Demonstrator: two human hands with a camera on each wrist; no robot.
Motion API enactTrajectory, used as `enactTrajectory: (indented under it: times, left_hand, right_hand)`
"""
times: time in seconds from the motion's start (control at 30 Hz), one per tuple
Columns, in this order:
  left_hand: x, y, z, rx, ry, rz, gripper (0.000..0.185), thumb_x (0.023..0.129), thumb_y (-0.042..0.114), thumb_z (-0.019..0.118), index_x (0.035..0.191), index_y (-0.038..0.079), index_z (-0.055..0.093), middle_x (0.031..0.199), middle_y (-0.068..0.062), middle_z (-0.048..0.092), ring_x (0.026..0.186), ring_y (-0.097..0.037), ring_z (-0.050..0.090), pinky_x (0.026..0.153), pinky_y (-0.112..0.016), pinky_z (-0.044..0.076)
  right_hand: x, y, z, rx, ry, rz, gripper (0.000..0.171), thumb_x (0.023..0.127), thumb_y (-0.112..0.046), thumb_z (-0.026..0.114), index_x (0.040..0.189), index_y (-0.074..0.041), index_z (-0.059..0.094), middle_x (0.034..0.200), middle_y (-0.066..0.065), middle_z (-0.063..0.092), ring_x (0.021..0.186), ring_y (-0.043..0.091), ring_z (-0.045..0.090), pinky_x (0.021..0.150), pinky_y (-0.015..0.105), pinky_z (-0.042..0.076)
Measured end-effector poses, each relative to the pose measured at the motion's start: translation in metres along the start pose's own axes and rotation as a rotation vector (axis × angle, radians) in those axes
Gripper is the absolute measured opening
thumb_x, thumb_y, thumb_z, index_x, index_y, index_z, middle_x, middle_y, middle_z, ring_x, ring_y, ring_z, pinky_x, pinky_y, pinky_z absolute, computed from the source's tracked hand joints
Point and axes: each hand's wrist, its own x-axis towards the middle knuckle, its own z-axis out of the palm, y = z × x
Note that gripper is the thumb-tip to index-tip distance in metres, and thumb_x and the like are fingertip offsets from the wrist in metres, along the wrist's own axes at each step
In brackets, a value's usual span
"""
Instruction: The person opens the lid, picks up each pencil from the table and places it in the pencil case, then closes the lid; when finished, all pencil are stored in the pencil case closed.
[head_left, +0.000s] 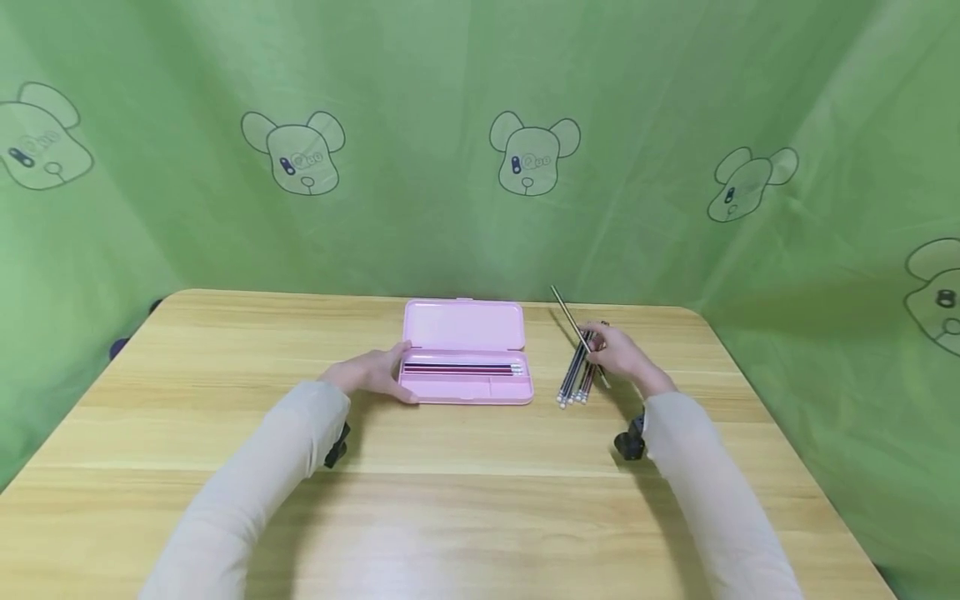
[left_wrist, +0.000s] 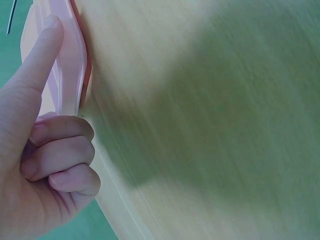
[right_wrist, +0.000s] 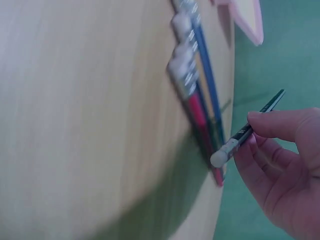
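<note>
"Where's the pencil now?"

"The dark-barrelled pencil (right_wrist: 243, 134) is in the right hand (head_left: 617, 350), near the far edge of the wooden table (head_left: 450, 517), towards its far right corner. Thumb and fingers pinch it partway along; its eraser (right_wrist: 220, 159) points back towards the near edge and it looks raised at a slant over the loose pencils (head_left: 574, 371)."

"And those?"

"They lie in a narrow bunch, eraser ends towards the table's near edge."

"What about the left hand (head_left: 371, 373)?"

"It grips the left end of the pink pencil case (head_left: 450, 390), thumb straight along it, the other fingers curled at that end. The lid (head_left: 464, 325) is open towards the table's far edge, and several pencils (head_left: 459, 369) lie lengthwise in the back compartment, erasers at the right."

"How should the pencil handle?"

"Light and stiff, I'd judge, smooth enough to roll or swivel under a loose pinch. Mid-barrel gives the best balance; the tip is probably the fragile part."

"And the case?"

"Likely light, rigid plastic that could slide if nudged. I'd hold the end walls, clear of the hinge."
</note>
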Motion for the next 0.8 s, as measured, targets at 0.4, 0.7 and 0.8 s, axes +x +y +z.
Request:
enactTrajectory:
  times: [0.4,0.7,0.8]
  left_hand:
    - [0.002,-0.002,0.0,-0.012,0.006,0.0,0.109,0.072,0.044,0.073,0.146,0.003,0.004,0.141,-0.031,0.027,0.13,-0.041,0.029,0.109,-0.046,0.023]
    - [0.002,-0.001,0.001,-0.013,0.001,0.001,0.108,0.073,0.044,0.073,0.146,0.003,0.004,0.142,-0.03,0.026,0.13,-0.04,0.029,0.109,-0.047,0.023]
    - [0.002,-0.002,0.001,-0.009,0.004,-0.002,0.108,0.073,0.044,0.073,0.146,0.003,0.004,0.142,-0.03,0.027,0.13,-0.04,0.029,0.109,-0.047,0.023]
  right_hand:
    - [0.014,-0.025,0.015,-0.014,-0.013,-0.152,0.045,0.079,0.012,0.052,0.124,0.007,0.05,0.095,0.028,0.057,0.081,0.033,0.057,0.073,0.039,0.052]
    - [0.027,-0.048,0.041,-0.119,-0.063,-0.319,0.031,0.081,0.009,0.056,0.111,0.004,0.061,0.091,0.018,0.063,0.081,0.025,0.058,0.077,0.04,0.05]
    - [0.031,-0.058,0.049,-0.17,-0.092,-0.362,0.029,0.08,0.009,0.058,0.107,0.003,0.063,0.091,0.015,0.064,0.085,0.026,0.059,0.08,0.041,0.05]
